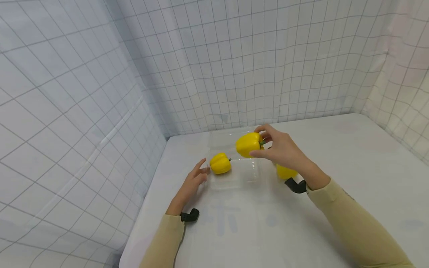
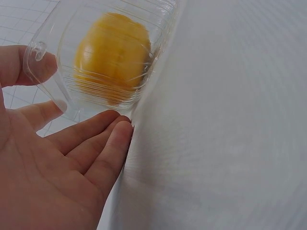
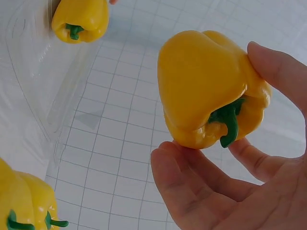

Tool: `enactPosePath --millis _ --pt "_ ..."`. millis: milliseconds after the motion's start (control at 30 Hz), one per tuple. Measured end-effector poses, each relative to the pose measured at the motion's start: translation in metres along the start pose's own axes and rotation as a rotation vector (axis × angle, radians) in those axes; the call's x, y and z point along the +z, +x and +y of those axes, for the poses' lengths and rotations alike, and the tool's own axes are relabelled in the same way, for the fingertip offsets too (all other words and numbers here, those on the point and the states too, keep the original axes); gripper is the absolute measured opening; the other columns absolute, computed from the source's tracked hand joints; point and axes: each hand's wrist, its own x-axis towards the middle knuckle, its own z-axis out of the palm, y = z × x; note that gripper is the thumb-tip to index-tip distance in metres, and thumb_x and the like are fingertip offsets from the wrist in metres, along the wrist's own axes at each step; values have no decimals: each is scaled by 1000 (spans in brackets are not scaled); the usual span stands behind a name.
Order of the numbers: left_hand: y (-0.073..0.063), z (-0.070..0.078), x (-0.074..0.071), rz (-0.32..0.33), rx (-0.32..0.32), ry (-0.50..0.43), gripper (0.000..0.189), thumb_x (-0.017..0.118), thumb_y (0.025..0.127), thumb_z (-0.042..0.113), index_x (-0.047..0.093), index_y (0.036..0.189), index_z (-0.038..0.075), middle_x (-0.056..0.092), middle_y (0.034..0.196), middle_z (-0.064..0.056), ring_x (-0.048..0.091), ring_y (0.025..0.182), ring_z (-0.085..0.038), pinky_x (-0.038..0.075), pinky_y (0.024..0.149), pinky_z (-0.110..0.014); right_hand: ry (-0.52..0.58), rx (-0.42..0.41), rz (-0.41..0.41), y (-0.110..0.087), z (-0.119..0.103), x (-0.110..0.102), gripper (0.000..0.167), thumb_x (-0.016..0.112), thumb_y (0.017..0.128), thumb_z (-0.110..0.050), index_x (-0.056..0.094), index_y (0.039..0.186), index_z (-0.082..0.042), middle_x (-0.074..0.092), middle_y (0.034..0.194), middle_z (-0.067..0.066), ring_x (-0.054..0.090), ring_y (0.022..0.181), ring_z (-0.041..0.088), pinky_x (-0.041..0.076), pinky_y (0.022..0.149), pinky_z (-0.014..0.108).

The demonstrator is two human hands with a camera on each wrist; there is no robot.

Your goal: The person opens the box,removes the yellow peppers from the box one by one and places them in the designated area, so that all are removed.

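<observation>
Head view: the right hand (image 1: 280, 149) pinches a yellow pepper (image 1: 248, 146) above the clear container (image 1: 231, 185), near whose side the left hand (image 1: 192, 183) spreads its fingers. Only the right wrist view reveals two green stems (image 3: 20, 223) on the peppers (image 3: 34, 194) outside.

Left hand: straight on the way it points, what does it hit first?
Likely the side wall of the clear container; the left hand may be touching it. The yellow pepper inside lies beyond.
</observation>
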Motion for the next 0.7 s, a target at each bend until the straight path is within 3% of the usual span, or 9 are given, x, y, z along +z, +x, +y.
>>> enactPosePath --millis 167,500,700 --pt "0 1 0 0 0 -6 64 51 103 21 26 161 30 53 147 -8 53 127 -31 38 105 -55 -11 27 25 -1 4 -7 70 85 77 -48 51 134 -24 64 122 4 60 113 24 49 91 48" --pt "1 1 -2 -30 -20 -27 64 49 105 19 22 161 30 48 151 -12 48 132 -36 34 108 -56 -21 85 59 -2 13 -23 73 84 79 -47 49 139 -23 58 131 6 63 112 27 54 88 49" --pt "-2 12 -4 -67 -46 -33 64 45 106 14 19 162 29 43 154 -18 45 134 -40 34 109 -57 -38 96 70 -4 18 -32 72 83 80 -46 49 139 -22 56 133 7 62 113 28 54 87 49"
